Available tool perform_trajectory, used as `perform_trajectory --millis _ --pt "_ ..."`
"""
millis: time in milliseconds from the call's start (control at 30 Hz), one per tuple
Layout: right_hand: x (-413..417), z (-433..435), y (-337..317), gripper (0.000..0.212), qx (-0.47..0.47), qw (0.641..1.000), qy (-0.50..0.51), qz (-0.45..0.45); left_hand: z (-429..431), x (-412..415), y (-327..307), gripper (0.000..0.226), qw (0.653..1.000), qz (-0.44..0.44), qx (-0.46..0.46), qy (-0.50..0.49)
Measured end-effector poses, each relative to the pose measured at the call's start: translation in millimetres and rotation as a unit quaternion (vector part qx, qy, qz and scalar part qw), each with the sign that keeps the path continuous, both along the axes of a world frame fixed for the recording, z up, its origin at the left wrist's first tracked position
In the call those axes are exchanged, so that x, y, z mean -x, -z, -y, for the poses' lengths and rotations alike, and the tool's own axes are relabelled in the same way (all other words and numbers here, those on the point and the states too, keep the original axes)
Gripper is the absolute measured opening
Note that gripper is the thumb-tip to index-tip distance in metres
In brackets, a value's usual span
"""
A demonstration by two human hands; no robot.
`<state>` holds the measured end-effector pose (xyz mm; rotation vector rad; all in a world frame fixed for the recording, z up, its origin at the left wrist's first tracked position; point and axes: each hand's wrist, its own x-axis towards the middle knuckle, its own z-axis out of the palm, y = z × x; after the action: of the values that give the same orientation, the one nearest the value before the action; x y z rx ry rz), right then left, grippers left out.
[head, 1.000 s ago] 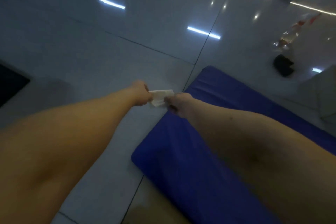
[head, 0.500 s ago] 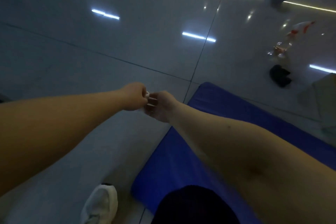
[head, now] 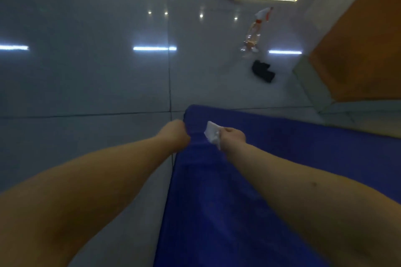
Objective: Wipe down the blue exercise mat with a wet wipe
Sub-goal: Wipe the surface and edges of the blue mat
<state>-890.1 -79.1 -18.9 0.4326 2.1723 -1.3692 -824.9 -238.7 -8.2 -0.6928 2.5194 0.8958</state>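
Mat (head: 249,201), blue, flat on the pale tiled floor (head: 86,93), running from the bottom of the view out to a far corner just past both hands. Looks padded and soft, matte rather than slick, with a slight crease near its left edge. Probably light enough to creep under a firm push, so worth pinning while wiping. Best steadied at the left edge near the far corner, clear of the strip to be wiped.

Wipe (head: 211,134), white, folded small, over the mat near that far left corner. Likely thin, limp and damp, apt to bunch up if dragged by one end. Better pressed flat under the fingers than pinched.

Right hand (head: 233,137) over the mat, fingers and thumb clamped on the wipe's near end. Left hand (head: 176,133) at the mat's left edge, curled. Cannot tell whether gripping the edge or holding nothing, since the fingers are hidden.

Wiping judged not yet begun: wipe seemingly raised off the mat, no wet streaks to be seen.

Beyond the mat's far end, well apart: dark bundle (head: 263,71), then a spray bottle (head: 255,32) with red trim farther out. Off the mat's far right side, a brown panel (head: 358,50).
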Motion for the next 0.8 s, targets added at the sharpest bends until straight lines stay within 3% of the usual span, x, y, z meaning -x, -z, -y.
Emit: perform_trajectory --millis 67,133,233,300,400,467,533,633,800 --pt "13.4 -25.9 9.7 0.029 -0.020 0.998 0.057 -0.029 -2.4 10.9 29.0 0.016 0.999 0.035 0.026 -0.012" --pt "20.5 -39.2 11.2 0.029 0.019 0.996 0.090 -0.011 -0.7 11.4 47.3 0.015 0.997 0.049 0.050 -0.044" --pt "34.0 -54.8 20.2 0.040 0.045 0.994 0.103 -0.005 -1.5 17.4 65.3 0.018 0.994 0.029 0.053 -0.094" --pt "43.1 -61.8 29.0 0.045 0.006 0.994 0.097 -0.050 1.9 21.4 66.6 0.029 0.994 0.045 0.042 -0.091" --pt "46.4 -56.2 36.9 0.038 -0.082 0.979 -0.033 -0.184 4.0 21.8 66.3 0.036 0.994 0.055 0.053 -0.077" --pt "44.7 -47.3 53.1 0.056 -0.221 0.931 -0.222 -0.187 1.9 22.7 68.3 0.042 0.995 0.045 0.064 -0.067" --pt "38.2 -44.7 70.3 0.068 -0.320 0.875 -0.326 -0.158 -1.7 22.1 68.7 0.060 0.995 0.036 0.073 -0.055" --pt "37.9 -42.7 82.6 0.070 -0.358 0.844 -0.364 -0.164 -3.6 21.2 68.0 0.064 0.997 0.015 0.069 -0.034" --pt "40.4 -19.4 86.9 0.074 -0.370 0.847 -0.344 -0.165 1.5 20.7 74.9 0.056 0.997 0.015 0.069 0.011"
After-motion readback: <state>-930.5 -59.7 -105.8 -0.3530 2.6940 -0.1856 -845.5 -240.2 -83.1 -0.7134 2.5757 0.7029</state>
